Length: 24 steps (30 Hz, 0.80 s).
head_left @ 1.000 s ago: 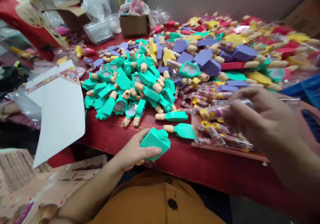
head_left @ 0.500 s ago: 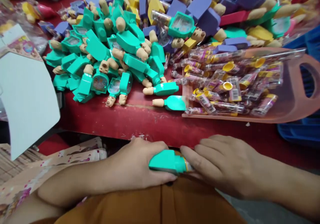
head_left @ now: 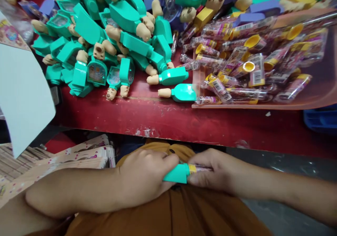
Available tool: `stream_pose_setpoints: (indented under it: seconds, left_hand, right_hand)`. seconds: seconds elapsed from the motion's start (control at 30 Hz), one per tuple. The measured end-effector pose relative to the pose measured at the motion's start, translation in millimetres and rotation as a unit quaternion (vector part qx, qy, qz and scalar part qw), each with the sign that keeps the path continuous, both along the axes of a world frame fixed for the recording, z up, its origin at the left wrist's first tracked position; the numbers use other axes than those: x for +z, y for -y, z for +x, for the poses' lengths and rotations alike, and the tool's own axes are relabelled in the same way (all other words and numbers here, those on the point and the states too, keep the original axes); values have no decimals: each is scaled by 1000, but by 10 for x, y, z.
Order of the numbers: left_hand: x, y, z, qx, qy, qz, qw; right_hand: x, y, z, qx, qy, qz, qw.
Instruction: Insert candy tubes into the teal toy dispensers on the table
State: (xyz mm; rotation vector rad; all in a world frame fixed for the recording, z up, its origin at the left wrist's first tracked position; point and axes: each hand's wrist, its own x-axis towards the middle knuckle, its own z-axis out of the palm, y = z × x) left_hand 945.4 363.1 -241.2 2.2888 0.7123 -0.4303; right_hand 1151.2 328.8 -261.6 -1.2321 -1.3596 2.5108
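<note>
In my lap, my left hand (head_left: 147, 176) is wrapped round a teal plastic toy case (head_left: 176, 174). A clear printed tube with a yellow end (head_left: 193, 168) meets the case's right-hand neck. My right hand (head_left: 219, 171) grips that tube between thumb and fingers. Whether the tube is fully seated in the neck I cannot tell. On the red table beyond lie many teal toy pieces with beige animal-head caps (head_left: 129, 43). One such teal piece (head_left: 184, 92) rests against a pink scoop tray (head_left: 263, 106), which holds several clear tubes with yellow ends (head_left: 221, 90).
The red table (head_left: 126, 118) has its front edge just past my hands. Purple and yellow pieces (head_left: 263, 7) are heaped at the back. A white card sheet (head_left: 26, 88) stands at left, above stacked printed cards (head_left: 97, 155). A blue crate (head_left: 321, 120) is at right.
The view has tipped down and closer. My right hand has turned, its thumb now showing along the tube, and more of the tube's yellow end is visible. My left hand still holds the teal case.
</note>
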Motion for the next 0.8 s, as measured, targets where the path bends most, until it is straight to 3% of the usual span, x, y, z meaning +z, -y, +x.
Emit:
stream_pose_setpoints:
  seconds: [0.07,0.1,0.13,0.17,0.2,0.27,0.3,0.33,0.37,0.43,0.47,0.5,0.53,0.57,0.6,0.67,0.7,0.73,0.8]
  left_hand:
    - [2,-47,24,7,-1,12,1000]
    - [5,-84,39,12,-6,18,1000]
    - [9,-125,52,21,-13,23,999]
    - [13,-166,63,32,-19,28,999]
    - [16,-204,70,45,-20,35,998]
    - [9,-254,67,51,-9,56,997]
    - [-2,-266,58,38,1,74,997]
    - [-17,-270,46,16,16,99,995]
    - [-35,-269,32,-14,35,126,991]
    - [-66,-271,7,-62,74,185,978]
    - [-74,-279,-3,-73,87,207,972]
    - [-77,-292,-10,-77,92,218,968]
    - [-73,-310,-16,-73,87,215,970]
    - [-65,-331,-21,-61,75,201,975]
    - [-55,-354,-26,-49,64,186,979]
    - [-38,-395,-38,-40,67,179,981]
    - [-37,-415,-43,-46,84,200,975]
    - [-42,-437,-46,-56,108,233,965]
    - [-72,-503,-43,-62,155,298,940]
  right_hand:
    - [-57,-15,16,-21,-41,-128,991]
    - [-67,-35,31,-16,-39,-123,991]
    - [-62,-57,48,-6,-13,-58,998]
    - [-45,-79,63,4,32,59,998]
    - [-20,-96,75,15,90,201,975]
    - [30,-106,80,20,194,447,873]
    - [45,-99,74,16,216,492,843]
    - [47,-87,64,11,213,473,855]
    - [39,-75,53,0,187,396,899]
    - [0,-62,37,-30,78,133,988]
    - [-20,-65,34,-38,20,9,999]
    - [-33,-73,34,-40,-18,-63,997]
    - [-37,-85,35,-40,-19,-66,997]
    - [-29,-97,34,-39,15,-2,999]
    - [-14,-108,31,-34,71,112,991]
    - [27,-124,19,-14,177,341,923]
    - [45,-135,13,-7,195,388,901]
    - [57,-155,10,-2,187,382,905]
    - [69,-250,14,-10,135,276,952]
